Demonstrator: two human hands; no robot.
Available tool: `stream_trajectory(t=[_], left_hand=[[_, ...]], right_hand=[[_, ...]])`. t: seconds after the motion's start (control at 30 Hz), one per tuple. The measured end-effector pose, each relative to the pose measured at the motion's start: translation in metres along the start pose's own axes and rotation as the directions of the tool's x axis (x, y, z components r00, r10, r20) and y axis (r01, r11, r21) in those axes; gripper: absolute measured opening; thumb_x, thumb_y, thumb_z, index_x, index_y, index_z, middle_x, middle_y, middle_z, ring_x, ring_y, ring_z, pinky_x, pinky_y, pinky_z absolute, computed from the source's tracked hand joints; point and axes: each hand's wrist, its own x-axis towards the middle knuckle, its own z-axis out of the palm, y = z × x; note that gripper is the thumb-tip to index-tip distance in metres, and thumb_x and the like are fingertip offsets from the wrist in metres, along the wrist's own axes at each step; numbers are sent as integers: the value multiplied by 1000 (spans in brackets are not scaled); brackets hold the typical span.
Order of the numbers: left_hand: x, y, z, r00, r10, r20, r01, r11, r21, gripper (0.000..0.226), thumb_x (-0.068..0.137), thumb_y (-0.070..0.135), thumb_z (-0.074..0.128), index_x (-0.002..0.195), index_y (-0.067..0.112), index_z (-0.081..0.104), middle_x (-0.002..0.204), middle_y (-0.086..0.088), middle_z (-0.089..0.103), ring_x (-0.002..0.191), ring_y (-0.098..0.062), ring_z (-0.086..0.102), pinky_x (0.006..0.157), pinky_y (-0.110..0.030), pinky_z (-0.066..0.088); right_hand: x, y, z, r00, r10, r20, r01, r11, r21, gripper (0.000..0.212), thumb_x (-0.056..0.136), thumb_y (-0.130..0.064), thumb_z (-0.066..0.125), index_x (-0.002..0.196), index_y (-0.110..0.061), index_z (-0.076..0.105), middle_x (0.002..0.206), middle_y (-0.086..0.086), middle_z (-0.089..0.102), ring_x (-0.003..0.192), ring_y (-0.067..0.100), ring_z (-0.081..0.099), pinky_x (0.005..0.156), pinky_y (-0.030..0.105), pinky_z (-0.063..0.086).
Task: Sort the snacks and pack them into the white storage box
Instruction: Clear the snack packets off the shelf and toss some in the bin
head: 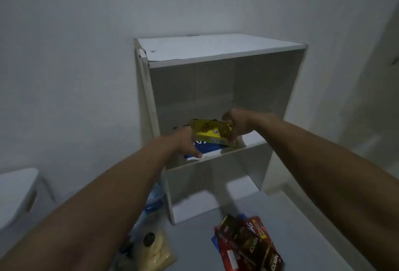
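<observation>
A white storage box (226,57) stands open-fronted against the wall, with an upper and a lower compartment. Inside the upper compartment my right hand (239,126) grips the right end of a yellow snack pack (210,132), while my left hand (185,141) holds its left end. Under the yellow pack lies a blue snack pack (207,147) on the shelf board. On the floor in front lies a pile of red and dark snack packs (248,247).
A clear bag with pale yellow snacks (155,253) and blue-printed plastic bags (154,201) lie on the floor to the left of the box. A white rounded object (17,190) stands at the far left. The lower compartment (207,186) holds nothing visible.
</observation>
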Motion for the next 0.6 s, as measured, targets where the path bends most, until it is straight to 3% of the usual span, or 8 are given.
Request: stream_trajectory(t=[0.17,0.27,0.37,0.43,0.47,0.53,0.6], left_hand=[[18,-7,14,957,-266,-118,264,964,-35,24,85,25,59,97,5,64,105,-15,65,86,-26,60,65,-30,44],[27,-8,18,909,-386,-158,350,912,-211,9,80,14,58,75,7,59,100,-16,66,87,-29,62,67,-30,48],[38,-7,22,860,-495,-121,352,749,-562,14,82,8,59,68,6,56,78,-12,60,65,-21,56,54,-24,41],[43,-4,22,830,-545,-118,310,627,-715,4,78,1,62,81,-2,61,73,-12,57,62,-22,56,52,-25,43],[45,-4,22,815,-570,-105,290,558,-778,14,73,-3,64,87,-6,62,71,-14,57,60,-22,57,48,-27,45],[46,-3,22,796,-602,-64,284,464,-839,22,68,-11,63,90,-8,60,67,-16,56,53,-21,55,39,-23,44],[47,-4,25,794,-607,-31,309,446,-840,19,69,-18,58,82,-3,60,62,-15,53,48,-19,51,37,-21,39]], right_hand=[[18,1,20,1000,-25,-9,26,999,38,81,65,-35,83,134,-16,46,125,7,59,110,27,57,87,32,49],[25,8,27,998,-62,-21,63,997,48,76,73,-34,79,138,-18,43,128,5,57,113,26,56,79,27,40],[32,15,36,996,-80,-25,81,995,53,72,75,-34,76,138,-19,45,127,6,58,110,25,57,81,29,45],[33,19,40,995,-92,-47,95,994,61,73,73,-35,77,138,-21,46,127,6,59,109,26,57,85,32,48],[32,20,41,994,-93,-59,96,994,56,75,72,-36,77,139,-21,45,127,6,58,110,26,57,85,32,48],[31,22,42,993,-89,-82,94,993,65,79,70,-37,78,140,-23,45,129,6,56,113,27,55,85,32,46],[27,25,43,993,-79,-90,87,993,86,81,69,-38,80,140,-23,45,130,6,56,114,27,54,84,31,45]])
